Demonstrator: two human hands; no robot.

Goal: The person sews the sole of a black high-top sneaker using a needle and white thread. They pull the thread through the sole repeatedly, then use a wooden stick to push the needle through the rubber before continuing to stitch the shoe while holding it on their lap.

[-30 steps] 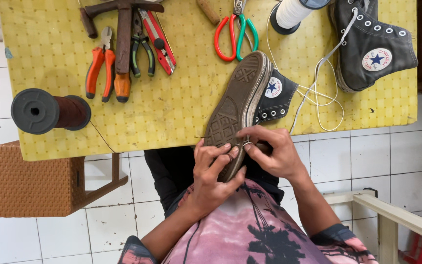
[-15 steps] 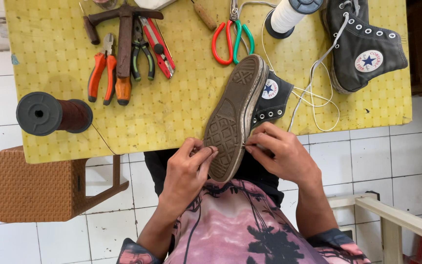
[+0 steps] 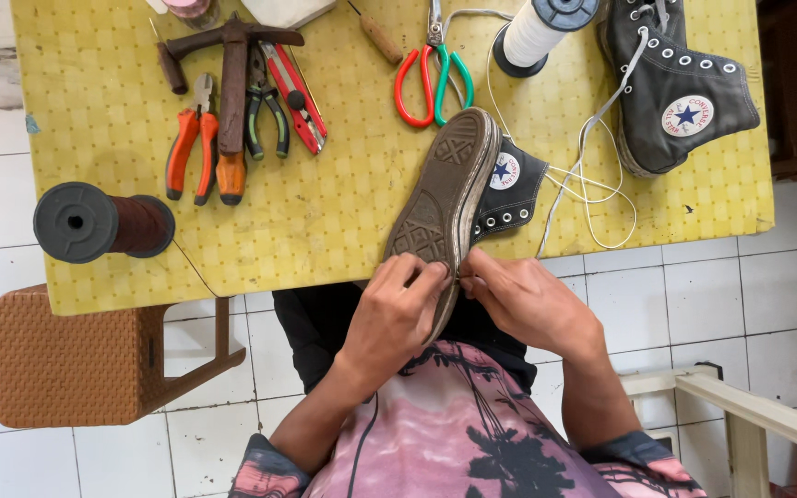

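Shoe (image 3: 443, 198) heel pinched between left hand (image 3: 397, 314) and right hand (image 3: 526, 300).

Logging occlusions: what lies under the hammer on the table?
Under the hammer lie orange pliers and green pliers, side by side on the yellow table. Their jaws are partly covered by it.

Worn rubber sole (image 3: 440, 207), canvas upper (image 3: 509, 184)

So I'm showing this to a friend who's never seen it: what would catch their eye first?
Both hands, left and right, pinch the sole edge of a black shoe at the near edge of the yellow table. Behind it lie red-and-green scissors; a second shoe sits far right, and orange pliers lie to the left.
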